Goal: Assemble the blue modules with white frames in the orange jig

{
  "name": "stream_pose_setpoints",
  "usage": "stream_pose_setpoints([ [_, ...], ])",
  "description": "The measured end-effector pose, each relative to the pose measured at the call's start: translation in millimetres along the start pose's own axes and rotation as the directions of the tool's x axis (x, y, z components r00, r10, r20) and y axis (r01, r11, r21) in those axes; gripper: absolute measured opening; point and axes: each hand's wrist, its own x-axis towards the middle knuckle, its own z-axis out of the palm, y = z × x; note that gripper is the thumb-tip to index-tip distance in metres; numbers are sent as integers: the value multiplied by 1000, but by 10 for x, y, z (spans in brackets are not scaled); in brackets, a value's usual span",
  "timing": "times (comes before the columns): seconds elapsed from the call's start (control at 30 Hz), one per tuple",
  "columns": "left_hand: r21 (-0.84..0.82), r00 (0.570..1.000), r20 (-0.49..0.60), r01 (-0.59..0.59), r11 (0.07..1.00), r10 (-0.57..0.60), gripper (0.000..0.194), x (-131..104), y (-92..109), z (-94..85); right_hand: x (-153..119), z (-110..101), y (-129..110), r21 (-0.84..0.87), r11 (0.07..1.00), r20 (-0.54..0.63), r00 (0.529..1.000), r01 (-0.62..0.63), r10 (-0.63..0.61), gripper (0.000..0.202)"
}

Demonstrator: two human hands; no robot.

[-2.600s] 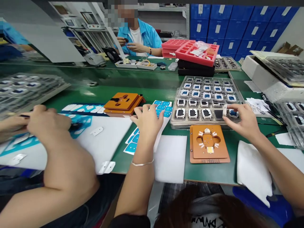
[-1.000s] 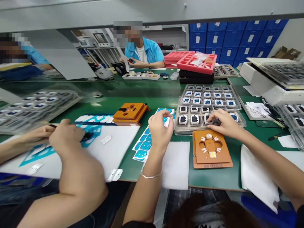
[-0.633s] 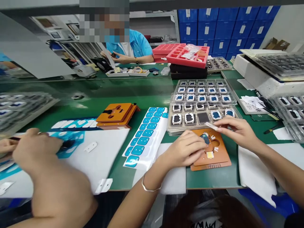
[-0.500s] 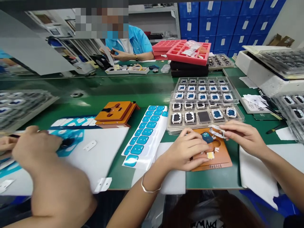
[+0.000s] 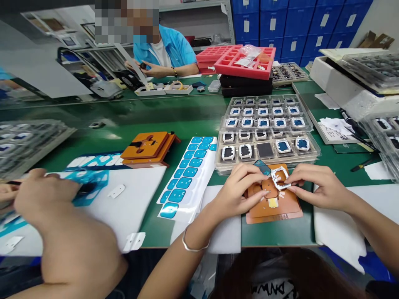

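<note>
My right hand pinches a white frame, a squarish ring with an open centre, tilted above the orange jig. My left hand is over the jig's left side, its fingers curled around a dark blue translucent sheet piece that sticks up past the fingertips. The jig has a rounded recess and a yellow pad near its front. Left of my left hand lies a white backing sheet with rows of blue rounded stickers.
Behind the jig, clear plastic trays hold several white frames. A second orange jig stands left. A co-worker's arm reaches in at left; another person in a blue shirt sits opposite. Red trays are stacked at the back.
The blue sheet piece has come up off the jig to the back left with my left hand. My right hand has brought the white frame lower and turned its opening toward me.
</note>
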Motion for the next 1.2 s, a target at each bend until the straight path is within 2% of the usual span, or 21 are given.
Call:
stream_pose_setpoints([
  [0.1, -126, 1000, -27, -10, 992, 7, 28, -2, 44, -25, 14, 1, 39, -31, 999, -26, 1000, 9, -10, 7],
  [0.2, -190, 999, 40, 7, 982, 1, 28, 4, 82, -37, 27, -3, 65, -89, 996, -63, 998, -5, 0, 6],
  [0.37, -149, 972, 235, 44, 988, -8, 34, 14, 96, 14, 17, -18, 80, -48, 996, 12, 997, -79, 80, 6],
  [0.5, -111, 952, 301, 89, 990, -52, 36, 8, 93, 21, 5, -31, 85, -32, 992, 29, 992, -124, 125, 9],
  [0.67, -22, 966, 257, 9, 1000, -4, 20, -5, 94, -40, 1, -46, 92, -46, 994, 12, 995, -103, 103, 16],
  [0.83, -93, 971, 226, -62, 994, 81, 14, -6, 89, -43, 0, -72, 101, -48, 996, 26, 997, -77, 78, 18],
  [0.97, -117, 980, 150, -114, 987, 131, 4, 3, 77, 4, -3, -64, 115, -92, 995, -7, 1000, -31, 30, 18],
  [1.07, -46, 992, 74, -101, 994, 104, 7, 10, 71, 17, -1, -39, 119, -117, 993, -41, 999, 8, -13, 17],
  [1.2, 56, 992, 107, -80, 995, 74, 17, 4, 66, -9, 7, -3, 121, -126, 991, -88, 994, 53, -64, 18],
])
